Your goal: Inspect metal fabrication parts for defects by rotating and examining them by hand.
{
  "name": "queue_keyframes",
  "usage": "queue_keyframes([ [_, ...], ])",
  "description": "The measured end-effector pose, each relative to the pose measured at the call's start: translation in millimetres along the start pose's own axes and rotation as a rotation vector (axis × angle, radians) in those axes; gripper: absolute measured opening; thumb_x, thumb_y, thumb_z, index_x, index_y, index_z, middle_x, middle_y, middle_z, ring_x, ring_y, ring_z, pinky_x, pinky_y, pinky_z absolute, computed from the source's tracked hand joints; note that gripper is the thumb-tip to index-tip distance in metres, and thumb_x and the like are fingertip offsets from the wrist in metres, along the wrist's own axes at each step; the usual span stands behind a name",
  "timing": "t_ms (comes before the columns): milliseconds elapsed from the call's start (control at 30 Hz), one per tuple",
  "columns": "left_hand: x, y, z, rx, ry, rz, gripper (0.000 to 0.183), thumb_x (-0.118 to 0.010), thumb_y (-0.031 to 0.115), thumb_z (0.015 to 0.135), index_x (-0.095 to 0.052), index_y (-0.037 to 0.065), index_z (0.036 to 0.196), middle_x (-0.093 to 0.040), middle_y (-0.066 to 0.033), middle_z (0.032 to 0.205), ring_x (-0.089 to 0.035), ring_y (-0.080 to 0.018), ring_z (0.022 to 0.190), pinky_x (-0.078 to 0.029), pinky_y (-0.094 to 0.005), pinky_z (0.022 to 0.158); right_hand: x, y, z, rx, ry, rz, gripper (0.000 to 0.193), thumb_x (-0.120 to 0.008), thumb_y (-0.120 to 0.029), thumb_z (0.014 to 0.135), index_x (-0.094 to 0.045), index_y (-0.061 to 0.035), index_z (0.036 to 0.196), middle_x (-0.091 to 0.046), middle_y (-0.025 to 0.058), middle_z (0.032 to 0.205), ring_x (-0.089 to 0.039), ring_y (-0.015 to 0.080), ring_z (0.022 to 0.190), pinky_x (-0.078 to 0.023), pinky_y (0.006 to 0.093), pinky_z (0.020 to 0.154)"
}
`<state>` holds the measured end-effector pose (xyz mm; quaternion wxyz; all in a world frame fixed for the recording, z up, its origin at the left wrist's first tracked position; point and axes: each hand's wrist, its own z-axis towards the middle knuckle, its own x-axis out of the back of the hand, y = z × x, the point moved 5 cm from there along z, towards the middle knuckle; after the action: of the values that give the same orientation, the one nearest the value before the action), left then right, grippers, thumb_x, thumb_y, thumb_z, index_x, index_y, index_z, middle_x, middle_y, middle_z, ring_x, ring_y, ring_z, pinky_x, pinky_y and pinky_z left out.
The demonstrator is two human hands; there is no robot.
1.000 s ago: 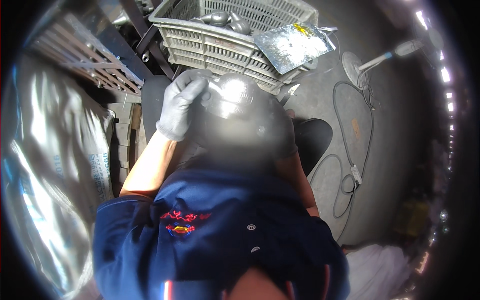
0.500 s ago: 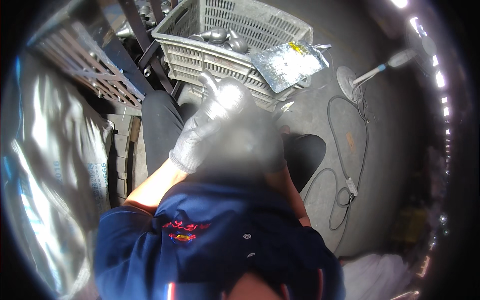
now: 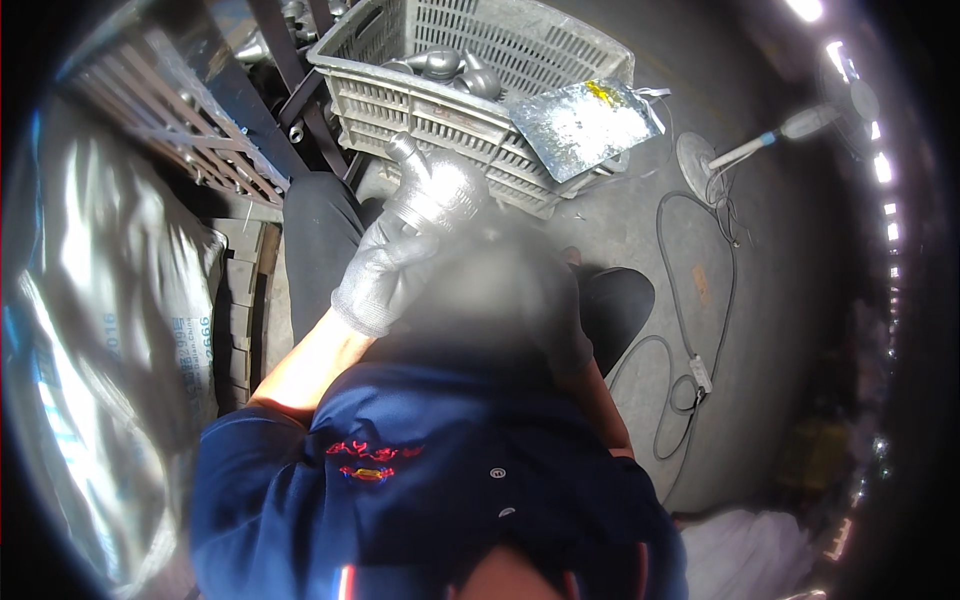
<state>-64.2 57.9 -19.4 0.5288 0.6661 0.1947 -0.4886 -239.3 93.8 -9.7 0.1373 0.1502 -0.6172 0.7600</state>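
Observation:
My left hand [image 3: 382, 272], in a pale grey work glove, is closed around the lower end of a shiny metal fitting [image 3: 445, 190]. The fitting has a rounded body, and a short tubular neck sticks up at its left side. It is held above my lap, in front of the crate. My right hand [image 3: 548, 310] is close by on the right, also in a grey glove. A hazy blur covers its fingers, so whether it holds or touches the fitting cannot be made out.
A grey slatted plastic crate [image 3: 420, 110] ahead contains several similar metal parts [image 3: 440, 65]. A silvery sheet [image 3: 585, 130] lies over its right corner. On the left are a metal rack [image 3: 190, 120] and a large white sack [image 3: 125, 320]. A fan stand [image 3: 695, 165] and cable [image 3: 735, 285] occupy the floor at right.
The fitting has turned in my left hand's grasp, its neck now pointing more upward. Glare on its body has lessened. My right forearm has shifted slightly to the right.

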Motion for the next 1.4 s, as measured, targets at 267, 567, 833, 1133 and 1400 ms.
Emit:
queue_keyframes([
  [267,2,0,-7,-0.059,0.046,0.084,0.060,-0.060,-0.001,0.085,-0.037,0.001,0.141,-0.055,-0.0138,0.131,-0.055,-0.0253,0.120,-0.036,-0.0537,0.110,-8,-9,0,-0.138,-0.128,0.212,0.040,-0.052,0.004,0.089,-0.059,-0.0015,0.128,-0.066,0.0202,0.111,-0.066,0.0283,0.100,-0.050,0.0322,0.086],
  [567,2,-2,-8,-0.047,0.081,0.076,0.056,-0.058,-0.004,0.087,-0.038,0.000,0.139,-0.057,-0.0147,0.127,-0.059,-0.0222,0.114,-0.036,-0.0523,0.111,-2,-33,4,0.146,0.034,-0.094,0.037,-0.057,0.001,0.088,-0.063,-0.0046,0.124,-0.067,0.0170,0.094,-0.067,0.0281,0.082,-0.052,0.0329,0.072],
  [833,2,-5,-7,-0.024,0.054,0.032,0.058,-0.055,-0.004,0.089,-0.035,0.001,0.143,-0.057,-0.0150,0.127,-0.059,-0.0214,0.115,-0.035,-0.0525,0.112,-4,-31,0,0.219,0.133,-0.406,0.034,-0.062,-0.004,0.087,-0.066,-0.0082,0.121,-0.065,0.0110,0.080,-0.064,0.0268,0.069,-0.051,0.0358,0.060],
  [1133,-2,-4,-7,-0.048,0.081,0.093,0.057,-0.054,-0.003,0.089,-0.036,0.001,0.142,-0.056,-0.0171,0.129,-0.057,-0.0233,0.118,-0.038,-0.0522,0.110,-10,-5,-3,0.118,0.073,-0.111,0.036,-0.060,-0.001,0.086,-0.065,-0.0055,0.121,-0.069,0.0155,0.092,-0.068,0.0289,0.079,-0.054,0.0347,0.069],
  [1400,1,-4,-6,-0.033,0.080,0.065,0.056,-0.053,-0.001,0.089,-0.035,0.001,0.143,-0.056,-0.0159,0.129,-0.058,-0.0246,0.116,-0.040,-0.0521,0.108,-10,-9,0,0.110,0.069,0.187,0.037,-0.058,0.003,0.084,-0.065,-0.0014,0.121,-0.069,0.0184,0.094,-0.069,0.0277,0.084,-0.053,0.0319,0.074],
])
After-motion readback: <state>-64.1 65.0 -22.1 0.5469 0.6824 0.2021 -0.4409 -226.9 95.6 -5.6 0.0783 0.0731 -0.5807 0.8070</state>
